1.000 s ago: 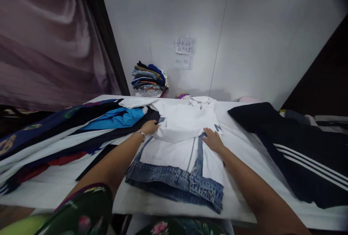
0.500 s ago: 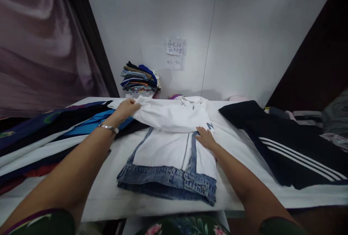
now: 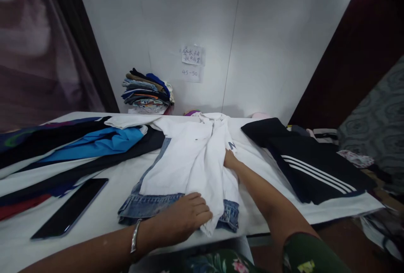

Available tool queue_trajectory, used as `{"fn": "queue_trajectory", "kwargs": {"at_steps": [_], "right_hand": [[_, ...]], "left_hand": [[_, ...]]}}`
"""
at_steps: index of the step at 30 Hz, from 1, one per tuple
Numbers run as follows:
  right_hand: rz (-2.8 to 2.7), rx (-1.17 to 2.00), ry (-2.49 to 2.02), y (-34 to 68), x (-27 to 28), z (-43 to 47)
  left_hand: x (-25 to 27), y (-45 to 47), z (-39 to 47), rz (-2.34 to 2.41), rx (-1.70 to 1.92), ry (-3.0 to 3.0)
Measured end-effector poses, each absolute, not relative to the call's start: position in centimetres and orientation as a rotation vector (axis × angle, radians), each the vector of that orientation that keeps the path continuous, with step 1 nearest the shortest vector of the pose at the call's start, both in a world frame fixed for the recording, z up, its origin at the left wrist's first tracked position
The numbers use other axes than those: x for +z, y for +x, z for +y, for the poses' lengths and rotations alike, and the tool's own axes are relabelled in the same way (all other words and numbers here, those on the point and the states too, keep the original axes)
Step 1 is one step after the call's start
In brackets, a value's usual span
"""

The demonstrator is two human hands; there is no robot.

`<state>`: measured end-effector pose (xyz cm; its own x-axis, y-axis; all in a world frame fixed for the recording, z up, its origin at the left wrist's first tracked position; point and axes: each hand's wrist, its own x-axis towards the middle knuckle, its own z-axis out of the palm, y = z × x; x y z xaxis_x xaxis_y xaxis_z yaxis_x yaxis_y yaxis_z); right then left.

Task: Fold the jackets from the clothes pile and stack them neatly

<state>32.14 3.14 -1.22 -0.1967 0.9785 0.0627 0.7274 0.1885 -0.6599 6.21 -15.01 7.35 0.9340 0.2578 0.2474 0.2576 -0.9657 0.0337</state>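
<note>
**Sleeve laid down the jacket front**

Low in the frame's centre, the left hand [image 3: 183,218] pinches the white sleeve's cuff [image 3: 208,218] at the denim hem [image 3: 148,205]. The right hand [image 3: 230,161] lies flat and open, pinning the white-and-denim jacket [image 3: 176,168] at mid-frame on the white table [image 3: 104,210]. The step looks like folding a sleeve inward; next calls for smoothing it flat. A black phone [image 3: 71,208] lies at lower left, a folded clothes stack [image 3: 147,92] beyond.
</note>
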Motion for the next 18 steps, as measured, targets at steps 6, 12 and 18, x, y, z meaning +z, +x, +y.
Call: {"fn": "queue_trajectory", "kwargs": {"at_steps": [6,12,18], "right_hand": [[-1.564,0.952,-1.485,33.4,0.6,4.0],[-1.147,1.233,-1.452,33.9,2.4,7.2],[-0.903,1.163,-1.424,34.3,4.2,11.4]], "left_hand": [[7.7,4.4,-13.0,0.536,0.751,2.995],[8.5,4.7,-11.6,0.605,0.989,3.025],[7.1,5.3,-11.7,0.498,0.952,3.086]]}}
